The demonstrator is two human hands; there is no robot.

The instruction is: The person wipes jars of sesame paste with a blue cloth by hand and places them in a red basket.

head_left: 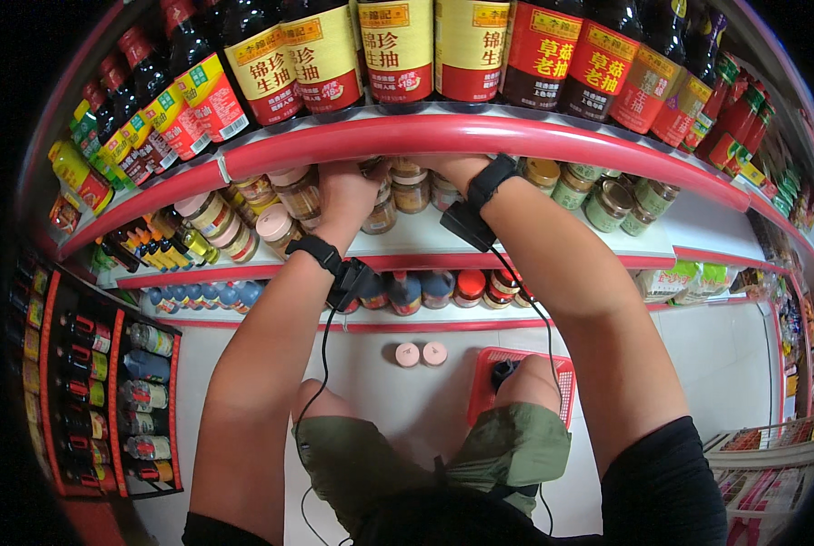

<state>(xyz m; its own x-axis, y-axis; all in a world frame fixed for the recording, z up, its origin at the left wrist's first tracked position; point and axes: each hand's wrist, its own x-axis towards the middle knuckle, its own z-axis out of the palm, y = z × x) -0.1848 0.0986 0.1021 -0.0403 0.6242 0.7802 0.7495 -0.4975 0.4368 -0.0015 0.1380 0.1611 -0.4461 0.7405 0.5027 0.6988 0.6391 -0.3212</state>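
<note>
Right, the small glass jars with brownish contents (412, 193) stood on a white shelf (707, 227) just beneath the glossy, curved red shelf edge (425, 137), and in among them went both bare hands! The left hand (346, 187) reached in under the edge, the right hand (457, 168) under it farther right; the fingers were mostly hidden, so how open they were, or whether they gripped anything, I couldn't tell.

Partway, I judged: most jars were up in clusters under the edge, but two round, pink-lidded jars (408, 354) sat off the shelves, on the pale floor (716, 364) well below it. Rightward beneath the edge, green-labelled glass jars (607, 205) stood loosely grouped. Above it, dark sauce bottles (398, 55) lined up; far below, right of centre, a red plastic basket (566, 382).
</note>
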